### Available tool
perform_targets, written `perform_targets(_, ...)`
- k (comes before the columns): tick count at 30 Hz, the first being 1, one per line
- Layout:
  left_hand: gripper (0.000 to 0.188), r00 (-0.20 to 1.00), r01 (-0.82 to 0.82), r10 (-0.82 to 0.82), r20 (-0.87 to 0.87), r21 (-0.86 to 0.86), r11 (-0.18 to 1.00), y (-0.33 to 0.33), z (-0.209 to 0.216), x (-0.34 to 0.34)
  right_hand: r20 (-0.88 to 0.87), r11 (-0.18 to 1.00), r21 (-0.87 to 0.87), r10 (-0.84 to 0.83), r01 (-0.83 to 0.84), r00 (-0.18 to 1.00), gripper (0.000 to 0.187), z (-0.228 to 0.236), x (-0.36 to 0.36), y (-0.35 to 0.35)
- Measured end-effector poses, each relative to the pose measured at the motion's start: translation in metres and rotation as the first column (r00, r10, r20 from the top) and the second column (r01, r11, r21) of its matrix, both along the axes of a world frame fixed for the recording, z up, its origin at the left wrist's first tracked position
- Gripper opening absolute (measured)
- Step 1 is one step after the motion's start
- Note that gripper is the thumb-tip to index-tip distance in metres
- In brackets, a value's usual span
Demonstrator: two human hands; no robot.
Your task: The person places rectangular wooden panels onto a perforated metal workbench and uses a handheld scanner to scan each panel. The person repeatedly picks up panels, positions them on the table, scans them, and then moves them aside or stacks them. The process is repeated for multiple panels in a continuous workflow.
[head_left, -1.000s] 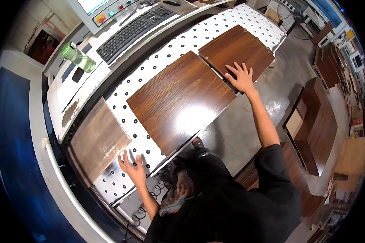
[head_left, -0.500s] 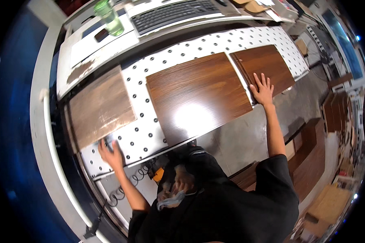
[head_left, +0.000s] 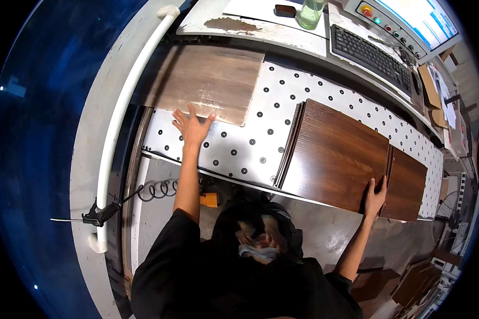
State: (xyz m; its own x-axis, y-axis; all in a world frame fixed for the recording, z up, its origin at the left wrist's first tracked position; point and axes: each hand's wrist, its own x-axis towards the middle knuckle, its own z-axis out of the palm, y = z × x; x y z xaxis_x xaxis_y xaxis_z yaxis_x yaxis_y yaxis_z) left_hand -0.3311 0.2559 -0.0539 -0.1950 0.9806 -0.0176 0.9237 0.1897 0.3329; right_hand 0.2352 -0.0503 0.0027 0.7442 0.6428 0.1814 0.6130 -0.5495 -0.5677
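Observation:
A dusty brown wood-grain panel (head_left: pixel 210 80) lies at the left end of the white, dotted work table (head_left: pixel 234 143). My left hand (head_left: pixel 194 127) is at its near edge, fingers spread, fingertips touching the edge. Farther right sits a stack of glossy dark-brown panels (head_left: pixel 338 159), several edges showing along its left side. My right hand (head_left: pixel 375 198) rests at the stack's near right corner, thumb and fingers apart, apparently pressing against it. Just beyond this hand are more dark-brown panels (head_left: pixel 407 183).
Behind the table, a ledge carries a keyboard (head_left: pixel 370 56), a green bottle (head_left: pixel 310 13) and a control panel with a screen (head_left: pixel 410 24). A white rail (head_left: pixel 127 106) with an air gun (head_left: pixel 104 214) and coiled hose runs at left. Panels lie on the floor at lower right.
The view has swung left. My right hand has moved from the right-hand panels to the middle stack's near right corner. My left hand remains by the dusty panel's near edge, fingers now touching it.

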Motion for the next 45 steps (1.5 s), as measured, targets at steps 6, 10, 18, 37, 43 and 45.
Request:
perform_targets(6, 0.119, 0.999, -0.007, 0.006, 0.031, 0.022, 1.000, 0.026, 0.000, -0.061, 0.283, 0.997, -0.077, 0.028, -0.007, 0.959, 0.048, 0.002, -0.016, 0.009)
perform_targets(10, 0.117, 0.999, 0.005, -0.006, 0.039, 0.041, 0.999, 0.033, 0.002, -0.075, 0.350, 0.996, -0.078, 0.074, -0.050, 0.934, 0.043, 0.005, -0.034, 0.020)
perform_targets(18, 0.107, 0.999, 0.003, -0.001, -0.044, 0.053, 0.999, 0.036, 0.002, -0.081, 0.214, 0.994, 0.020, 0.100, -0.107, 0.972, 0.038, 0.013, -0.130, 0.103)
perform_targets(37, 0.116, 0.951, -0.161, 0.138, 0.277, 0.061, 0.985, -0.021, -0.006, -0.041, -0.113, 0.596, 0.017, 0.799, -0.803, 0.590, 0.058, -0.030, -0.366, 0.154)
perform_targets(43, 0.133, 0.941, -0.214, 0.194, 0.278, 0.041, 0.976, 0.024, -0.013, -0.020, -0.056, 0.574, 0.006, 0.817, -0.819, 0.573, 0.065, -0.037, -0.366, 0.155)
perform_targets(45, 0.134, 0.942, -0.240, 0.225, 0.248, 0.029, 0.970, 0.042, -0.013, -0.025, -0.040, 0.572, 0.000, 0.820, -0.820, 0.572, 0.065, -0.037, -0.366, 0.155)
